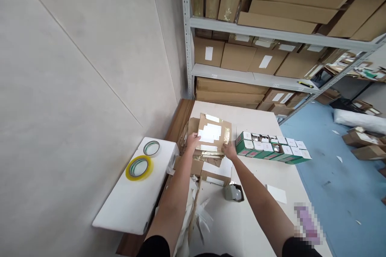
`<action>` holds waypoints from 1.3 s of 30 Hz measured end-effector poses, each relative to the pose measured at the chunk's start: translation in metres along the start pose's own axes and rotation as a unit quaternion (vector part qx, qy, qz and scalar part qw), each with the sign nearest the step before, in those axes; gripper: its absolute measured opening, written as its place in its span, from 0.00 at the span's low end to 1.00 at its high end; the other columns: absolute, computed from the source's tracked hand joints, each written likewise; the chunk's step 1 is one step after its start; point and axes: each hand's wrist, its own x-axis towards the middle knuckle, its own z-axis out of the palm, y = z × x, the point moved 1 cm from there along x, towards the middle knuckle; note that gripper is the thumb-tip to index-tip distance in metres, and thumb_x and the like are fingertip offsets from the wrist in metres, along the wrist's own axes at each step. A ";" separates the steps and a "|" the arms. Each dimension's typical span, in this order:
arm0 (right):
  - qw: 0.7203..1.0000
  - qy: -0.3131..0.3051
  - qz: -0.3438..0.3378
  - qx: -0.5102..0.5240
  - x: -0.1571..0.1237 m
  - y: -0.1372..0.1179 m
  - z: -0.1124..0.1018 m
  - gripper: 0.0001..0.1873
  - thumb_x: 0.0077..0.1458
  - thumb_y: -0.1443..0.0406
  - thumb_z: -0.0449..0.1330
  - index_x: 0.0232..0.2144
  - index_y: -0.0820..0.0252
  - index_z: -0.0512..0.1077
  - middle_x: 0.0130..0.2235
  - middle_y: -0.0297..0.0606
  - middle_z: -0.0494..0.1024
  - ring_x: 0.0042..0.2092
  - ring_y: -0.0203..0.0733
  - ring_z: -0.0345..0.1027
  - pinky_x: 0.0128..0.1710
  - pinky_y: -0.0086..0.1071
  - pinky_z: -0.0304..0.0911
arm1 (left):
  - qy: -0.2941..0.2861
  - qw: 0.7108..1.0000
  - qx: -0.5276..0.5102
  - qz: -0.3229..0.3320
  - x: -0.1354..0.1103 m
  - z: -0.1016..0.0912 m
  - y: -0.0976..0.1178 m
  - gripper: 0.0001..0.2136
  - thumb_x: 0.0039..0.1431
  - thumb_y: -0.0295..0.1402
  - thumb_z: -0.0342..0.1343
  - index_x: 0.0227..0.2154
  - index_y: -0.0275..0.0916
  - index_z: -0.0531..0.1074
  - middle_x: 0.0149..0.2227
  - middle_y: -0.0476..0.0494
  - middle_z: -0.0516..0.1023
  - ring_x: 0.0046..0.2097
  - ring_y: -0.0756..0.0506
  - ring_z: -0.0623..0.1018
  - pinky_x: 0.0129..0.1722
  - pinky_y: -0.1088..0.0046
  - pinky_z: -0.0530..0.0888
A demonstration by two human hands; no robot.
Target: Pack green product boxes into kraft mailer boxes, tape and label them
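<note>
A flat piece of cardboard (225, 125) with white labels and clear tape lies tilted over other cardboard at the far end of the table. My left hand (193, 141) grips its left edge, the thumb on top near the labels. At its lower right corner my right hand (229, 150), slightly blurred, has its fingers closed on the edge. Beneath are more flattened cardboard pieces (193, 166), some with white labels. Just right of my right hand stand two rows of small green-and-white boxes (261, 153), several with open tops.
A small open box (233, 193) and a white slip (276, 194) lie on the table (250, 225). Tape rolls (139, 168) rest on a white foam block (120, 209) at left. Beyond stands a metal shelf (229, 73) full of cartons. Torn wrapping (203, 221) lies near me.
</note>
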 end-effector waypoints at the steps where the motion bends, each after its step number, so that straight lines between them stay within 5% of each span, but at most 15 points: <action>1: 0.999 0.021 0.014 0.031 0.002 0.002 -0.010 0.23 0.59 0.59 0.57 0.53 0.62 0.76 0.59 0.54 0.75 0.59 0.52 0.72 0.58 0.45 0.66 | -0.010 0.999 -0.036 0.018 -0.006 -0.002 0.010 0.10 0.54 0.38 0.65 0.37 0.39 0.78 0.40 0.40 0.84 0.43 0.41 0.82 0.46 0.65 0.75; 6: 0.963 0.129 0.054 0.229 0.002 0.018 -0.079 0.34 0.58 0.52 0.55 0.62 0.65 0.66 0.51 0.52 0.81 0.49 0.50 0.78 0.48 0.42 0.73 | -0.072 0.979 -0.157 0.112 -0.046 -0.014 0.057 0.17 0.49 0.46 0.69 0.34 0.39 0.76 0.36 0.41 0.83 0.41 0.41 0.82 0.48 0.62 0.76; 10: 0.910 0.171 0.016 0.377 -0.020 0.039 -0.143 0.37 0.49 0.47 0.63 0.56 0.63 0.71 0.46 0.49 0.84 0.43 0.51 0.79 0.43 0.41 0.74 | -0.123 0.966 -0.161 0.158 -0.079 -0.016 0.079 0.21 0.48 0.49 0.69 0.38 0.39 0.76 0.39 0.40 0.83 0.44 0.40 0.82 0.50 0.60 0.76; 15: 0.891 0.205 -0.014 0.404 -0.083 0.072 -0.197 0.35 0.43 0.44 0.69 0.47 0.60 0.73 0.38 0.43 0.84 0.38 0.50 0.78 0.39 0.42 0.74 | -0.143 0.956 -0.148 0.208 -0.121 0.010 0.092 0.29 0.50 0.46 0.67 0.54 0.38 0.72 0.42 0.41 0.82 0.46 0.41 0.82 0.53 0.58 0.76; 19: 0.874 0.262 -0.027 0.409 -0.147 0.099 -0.219 0.31 0.46 0.47 0.69 0.47 0.59 0.71 0.38 0.43 0.83 0.38 0.50 0.78 0.40 0.42 0.75 | -0.108 0.962 -0.116 0.224 -0.174 0.040 0.093 0.29 0.51 0.45 0.65 0.55 0.39 0.71 0.40 0.42 0.82 0.44 0.41 0.83 0.51 0.59 0.77; 25: 0.881 0.267 -0.017 0.390 -0.242 0.159 -0.221 0.25 0.49 0.52 0.68 0.45 0.56 0.71 0.36 0.39 0.82 0.35 0.49 0.76 0.38 0.41 0.74 | -0.016 0.981 -0.024 0.193 -0.266 0.081 0.051 0.21 0.51 0.52 0.64 0.39 0.42 0.75 0.38 0.41 0.84 0.43 0.36 0.83 0.47 0.57 0.78; 30: 0.907 0.224 0.018 0.357 -0.307 0.217 -0.197 0.20 0.51 0.52 0.65 0.43 0.53 0.71 0.37 0.38 0.82 0.37 0.49 0.77 0.37 0.41 0.75 | -0.011 0.987 -0.043 0.157 -0.328 0.122 -0.001 0.26 0.49 0.47 0.64 0.50 0.43 0.70 0.39 0.41 0.83 0.42 0.37 0.84 0.45 0.59 0.79; 39: 0.932 0.201 0.072 0.294 -0.360 0.274 -0.138 0.25 0.53 0.56 0.58 0.53 0.56 0.70 0.51 0.47 0.82 0.52 0.54 0.77 0.51 0.47 0.72 | 0.011 0.991 0.078 0.110 -0.414 0.154 -0.068 0.22 0.51 0.38 0.64 0.50 0.43 0.70 0.48 0.38 0.81 0.53 0.35 0.80 0.53 0.59 0.75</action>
